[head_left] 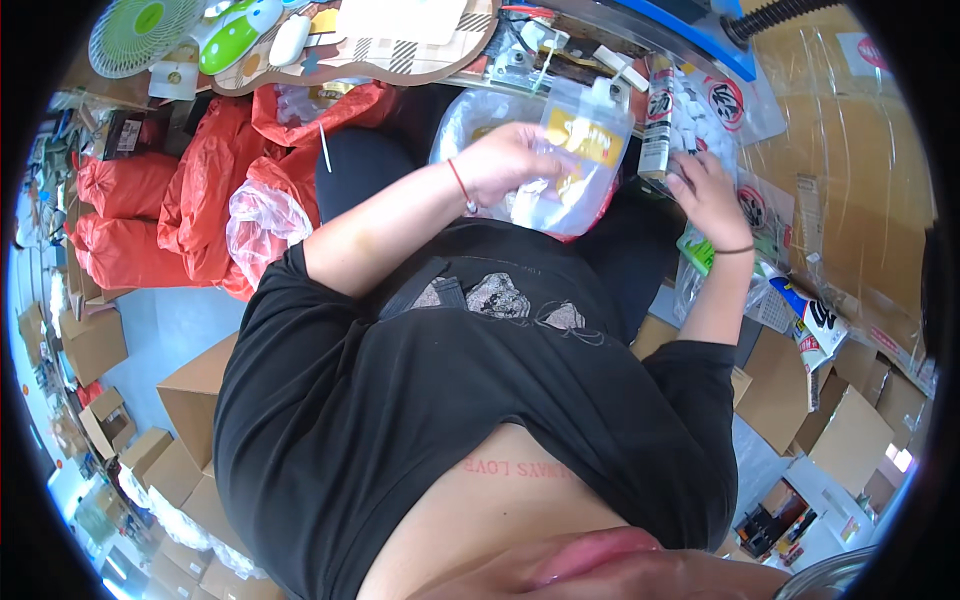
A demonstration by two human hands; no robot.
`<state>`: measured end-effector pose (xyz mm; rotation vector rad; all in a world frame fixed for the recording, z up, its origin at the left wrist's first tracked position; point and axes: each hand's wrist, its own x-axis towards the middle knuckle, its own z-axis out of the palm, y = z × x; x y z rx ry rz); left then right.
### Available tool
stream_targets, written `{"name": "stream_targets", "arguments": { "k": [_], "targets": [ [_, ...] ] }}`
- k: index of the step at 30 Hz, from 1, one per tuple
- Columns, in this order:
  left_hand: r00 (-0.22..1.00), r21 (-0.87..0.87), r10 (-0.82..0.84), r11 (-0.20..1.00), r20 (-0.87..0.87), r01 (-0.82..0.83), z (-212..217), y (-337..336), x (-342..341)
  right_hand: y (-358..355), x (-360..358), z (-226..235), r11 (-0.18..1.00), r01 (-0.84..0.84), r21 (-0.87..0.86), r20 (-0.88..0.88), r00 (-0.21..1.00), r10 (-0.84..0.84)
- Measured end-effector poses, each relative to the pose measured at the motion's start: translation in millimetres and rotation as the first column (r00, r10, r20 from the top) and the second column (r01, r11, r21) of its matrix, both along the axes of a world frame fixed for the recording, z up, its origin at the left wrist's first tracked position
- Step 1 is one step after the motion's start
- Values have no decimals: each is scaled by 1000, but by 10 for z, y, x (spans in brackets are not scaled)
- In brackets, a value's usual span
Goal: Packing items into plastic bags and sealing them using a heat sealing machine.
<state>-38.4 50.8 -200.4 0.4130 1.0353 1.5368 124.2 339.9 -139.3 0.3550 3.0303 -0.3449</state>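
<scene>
Clear plastic pouch with yellow label, crumpled, gripped in left hand; right hand fingers curled into bag of small white pieces.

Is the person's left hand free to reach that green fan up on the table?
Probably not: the left hand is gripping a clear plastic pouch, and the green fan sits far off beyond red plastic bags.

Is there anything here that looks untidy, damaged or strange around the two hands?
Nothing looks spilled or broken. The left hand holds a clear plastic pouch with a yellow label; the right hand reaches into a bag of small white pieces. Only the surroundings are cluttered: crumpled red bags and loose cardboard boxes.
</scene>
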Motion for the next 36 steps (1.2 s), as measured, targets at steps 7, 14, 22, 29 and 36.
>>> {"name": "stream_targets", "arguments": {
  "k": [7,14,22,29,36],
  "targets": [
    [989,-37,110,994,95,-106,18,229,-520,-93,178,-90,937,-100,-335,-73,994,80],
    [-122,275,257,725,-959,-631,-277,-158,-1588,27,-177,-215,983,-153,-104,-422,901,96],
    [-649,-26,-290,923,-703,-384,-105,-875,-1121,199,-239,-490,995,-15,-97,-381,924,-23],
    [537,15,286,891,-793,-453,-45,-637,-623,-382,-310,-128,928,-14,-371,-632,736,-242],
    [732,-38,81,989,-676,-145,282,-169,-92,-1009,-713,275,782,-337,-525,-600,797,-59]
  ]
}}
